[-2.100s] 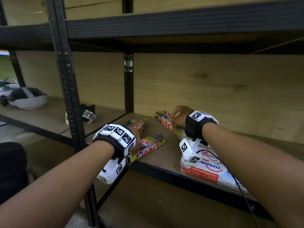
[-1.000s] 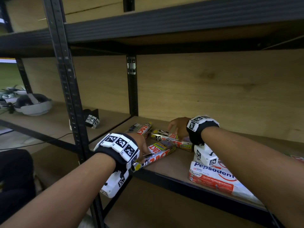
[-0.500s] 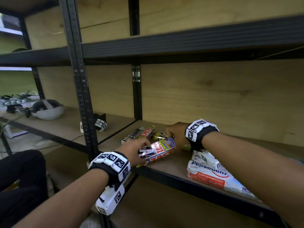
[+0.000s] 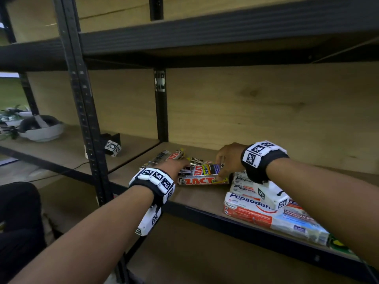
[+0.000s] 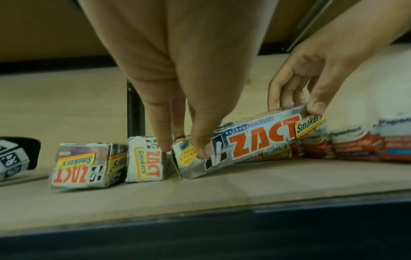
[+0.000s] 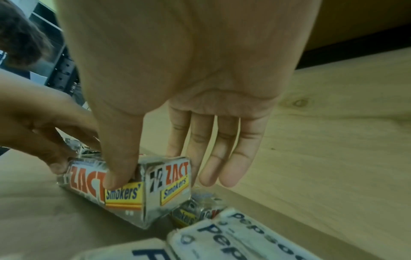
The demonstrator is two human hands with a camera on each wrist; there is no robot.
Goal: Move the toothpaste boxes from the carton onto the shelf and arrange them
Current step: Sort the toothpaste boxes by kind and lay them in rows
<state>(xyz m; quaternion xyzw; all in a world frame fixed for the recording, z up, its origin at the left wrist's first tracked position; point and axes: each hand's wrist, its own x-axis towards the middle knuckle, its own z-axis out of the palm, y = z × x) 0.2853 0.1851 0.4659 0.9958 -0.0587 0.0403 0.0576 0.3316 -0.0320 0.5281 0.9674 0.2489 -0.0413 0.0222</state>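
Observation:
A silver ZACT toothpaste box [image 4: 203, 180] lies along the front of the wooden shelf [image 4: 196, 198], its left end on the board and its right end raised. My left hand [image 4: 182, 168] pinches its left end [image 5: 251, 140] between thumb and fingers. At the other end, my right hand [image 4: 220, 171] grips it with the thumb on the front face and the fingers behind [image 6: 155, 186]. Two more ZACT boxes [image 5: 84, 165] [image 5: 149, 160] lie to the left. Another ZACT box [image 6: 189, 216] lies under the raised end. Pepsodent boxes [image 4: 256, 208] are stacked on the right.
A black upright post [image 4: 82, 119] stands left of my left arm, and a dark shelf beam [image 4: 225, 27] runs overhead. The neighbouring shelf holds a white headset [image 4: 41, 130] and a black marker cube [image 4: 111, 144]. A green pack [image 4: 338, 244] lies far right.
The ZACT box, held slantwise by my left hand alone, now lies parallel to the shelf edge. My right hand has left the boxes behind and taken its right end.

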